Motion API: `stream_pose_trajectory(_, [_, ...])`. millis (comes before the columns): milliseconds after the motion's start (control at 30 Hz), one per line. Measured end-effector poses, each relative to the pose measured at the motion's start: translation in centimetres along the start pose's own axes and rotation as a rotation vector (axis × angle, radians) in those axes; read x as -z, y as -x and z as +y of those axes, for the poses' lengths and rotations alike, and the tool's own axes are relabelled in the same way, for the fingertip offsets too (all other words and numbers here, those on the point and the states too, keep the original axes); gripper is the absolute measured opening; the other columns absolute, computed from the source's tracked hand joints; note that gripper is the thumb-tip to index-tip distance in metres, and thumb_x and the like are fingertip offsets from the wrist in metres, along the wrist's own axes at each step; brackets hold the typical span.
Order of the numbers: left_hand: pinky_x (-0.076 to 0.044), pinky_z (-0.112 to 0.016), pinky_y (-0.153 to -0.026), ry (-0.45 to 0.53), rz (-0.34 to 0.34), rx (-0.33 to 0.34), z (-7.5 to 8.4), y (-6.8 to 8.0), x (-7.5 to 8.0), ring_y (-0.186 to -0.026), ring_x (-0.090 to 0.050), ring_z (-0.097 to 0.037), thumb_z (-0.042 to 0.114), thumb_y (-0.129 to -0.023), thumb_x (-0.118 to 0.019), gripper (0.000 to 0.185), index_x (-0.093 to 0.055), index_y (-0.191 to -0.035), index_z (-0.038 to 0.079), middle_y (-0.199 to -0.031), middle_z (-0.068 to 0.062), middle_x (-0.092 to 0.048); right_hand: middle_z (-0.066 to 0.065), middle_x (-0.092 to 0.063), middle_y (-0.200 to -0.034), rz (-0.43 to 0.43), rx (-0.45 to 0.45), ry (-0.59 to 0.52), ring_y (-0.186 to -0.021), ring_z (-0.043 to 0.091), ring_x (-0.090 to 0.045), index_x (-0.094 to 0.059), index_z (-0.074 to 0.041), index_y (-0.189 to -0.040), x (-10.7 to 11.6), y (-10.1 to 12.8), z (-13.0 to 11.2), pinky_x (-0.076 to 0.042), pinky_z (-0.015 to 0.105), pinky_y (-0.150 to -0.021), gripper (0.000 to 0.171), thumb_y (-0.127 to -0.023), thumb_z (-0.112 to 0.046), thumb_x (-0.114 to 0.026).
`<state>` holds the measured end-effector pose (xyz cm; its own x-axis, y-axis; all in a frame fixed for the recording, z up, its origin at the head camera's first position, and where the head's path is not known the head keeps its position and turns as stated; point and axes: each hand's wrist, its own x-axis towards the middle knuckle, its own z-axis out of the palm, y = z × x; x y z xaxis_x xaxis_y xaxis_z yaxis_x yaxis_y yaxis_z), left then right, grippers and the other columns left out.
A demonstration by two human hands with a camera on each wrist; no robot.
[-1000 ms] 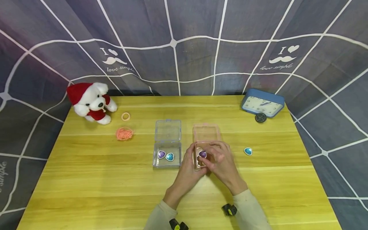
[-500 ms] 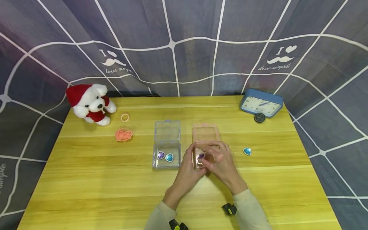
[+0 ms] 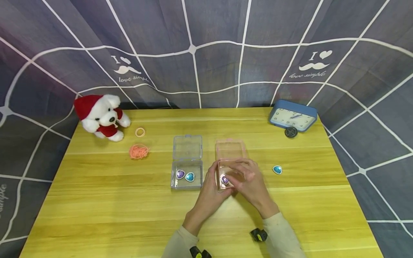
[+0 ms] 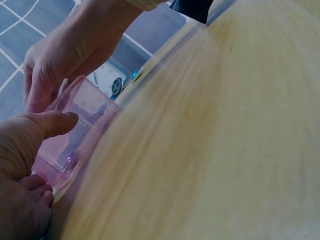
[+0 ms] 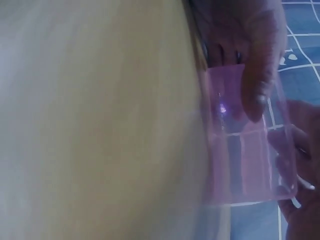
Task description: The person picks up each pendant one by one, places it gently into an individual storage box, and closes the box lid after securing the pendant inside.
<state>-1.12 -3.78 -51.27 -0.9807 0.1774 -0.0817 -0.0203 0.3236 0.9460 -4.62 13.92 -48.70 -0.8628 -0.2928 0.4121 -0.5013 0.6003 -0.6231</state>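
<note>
While the head view is showing both hands bunched over the small pink translucent plastic box (image 3: 229, 168) at the middle of the yellow wooden table (image 3: 96, 200), only the wrist views are showing the grip itself. My left hand (image 3: 211, 191) is pinching the box's near left wall, thumb (image 4: 52, 122) curled onto the rim. My right hand (image 3: 250, 182) is curling over its right side, fingers touching the wall. The box is lying open, lid flat behind it, with a purple heart-shaped gem (image 3: 224, 180) inside, glinting faintly through the pink wall in the wrist views.
</note>
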Motion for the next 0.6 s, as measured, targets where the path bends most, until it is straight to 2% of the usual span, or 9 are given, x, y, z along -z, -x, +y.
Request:
stream_pose_trajectory(100, [-0.040, -0.063, -0.118, 0.001, 0.001, -0.016, -0.2, -0.1, 0.0, -0.144, -0.046, -0.039, 0.032, -0.085, -0.089, 0.109, -0.019, -0.168, 0.016, -0.163, -0.016, -0.040, 0.010, -0.078, -0.114, 0.065, -0.059, -0.040, -0.113, 0.030, -0.067, -0.079, -0.004, -0.109, 0.4, 0.2, 0.3, -0.054, 0.046, -0.103, 0.037, -0.075, -0.006, -0.094])
stream_pose_trajectory(167, [-0.040, -0.063, -0.118, 0.006, -0.003, -0.016, -0.3, 0.0, -0.1, -0.145, -0.045, -0.039, 0.029, -0.086, -0.089, 0.108, -0.019, -0.167, 0.016, -0.163, -0.016, -0.040, 0.011, -0.078, -0.112, 0.112, -0.084, -0.043, -0.111, 0.031, -0.068, -0.079, -0.003, -0.108, 0.9, 0.4, 0.6, -0.054, 0.036, -0.103, 0.036, -0.075, -0.003, -0.094])
stream_pose_trajectory(267, [-0.039, -0.062, -0.119, 0.020, -0.012, -0.012, -0.3, 0.0, -0.1, -0.147, -0.043, -0.039, 0.026, -0.087, -0.087, 0.106, -0.018, -0.167, 0.016, -0.164, -0.016, -0.038, 0.012, -0.078, -0.109, 0.174, -0.103, -0.034, -0.108, 0.033, -0.070, -0.080, -0.001, -0.105, 1.5, 0.8, 1.6, -0.050, 0.021, -0.104, 0.032, -0.076, -0.001, -0.093])
stream_pose_trajectory(367, [-0.036, -0.062, -0.121, 0.030, -0.022, -0.013, -0.3, 0.0, -0.1, -0.149, -0.039, -0.039, 0.024, -0.088, -0.086, 0.105, -0.018, -0.167, 0.015, -0.166, -0.016, -0.035, 0.012, -0.079, -0.106, 0.216, -0.131, -0.028, -0.107, 0.035, -0.070, -0.080, 0.000, -0.103, 2.3, 1.2, 2.8, -0.045, 0.013, -0.102, 0.029, -0.077, 0.000, -0.092])
stream_pose_trajectory(467, [-0.030, -0.063, -0.124, 0.018, -0.029, -0.013, -0.2, 0.0, -0.1, -0.154, -0.032, -0.040, 0.024, -0.089, -0.085, 0.104, -0.017, -0.167, 0.014, -0.169, -0.017, -0.030, 0.012, -0.079, -0.105, 0.235, -0.185, -0.002, -0.106, 0.036, -0.069, -0.079, 0.001, -0.105, 3.1, 1.8, 3.9, -0.047, 0.017, -0.097, 0.027, -0.080, -0.001, -0.090])
stream_pose_trajectory(600, [-0.028, -0.062, -0.125, -0.006, -0.020, -0.005, -0.1, 0.0, -0.2, -0.155, -0.030, -0.041, 0.025, -0.089, -0.085, 0.104, -0.017, -0.167, 0.014, -0.169, -0.019, -0.029, 0.017, -0.078, -0.112, 0.244, -0.290, 0.043, -0.111, 0.039, -0.067, -0.077, 0.004, -0.113, 4.2, 2.7, 5.1, -0.055, 0.038, -0.093, 0.031, -0.084, -0.002, -0.088])
